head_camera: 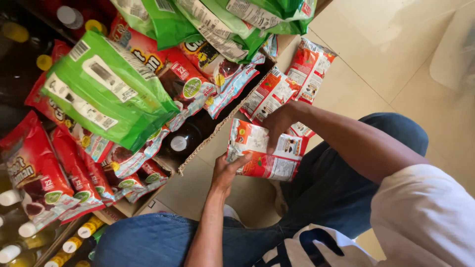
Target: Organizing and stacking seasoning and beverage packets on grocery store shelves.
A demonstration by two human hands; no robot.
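Beige floor tiles are filling the two o'clock corner, beside a shelf hung with snack bags. At centre, the left hand (226,173) is cupping the lower edge of a red-and-white crinkly plastic snack packet (264,154), fingers curled under it, while the right hand (277,123) is pinching its top edge. Judging by this, the person is handling one packet over an open brown cardboard box (198,175); more red packets (289,84) are lying at one o'clock. Green plastic bags (106,89) are hanging at ten o'clock. Box contents are hidden.
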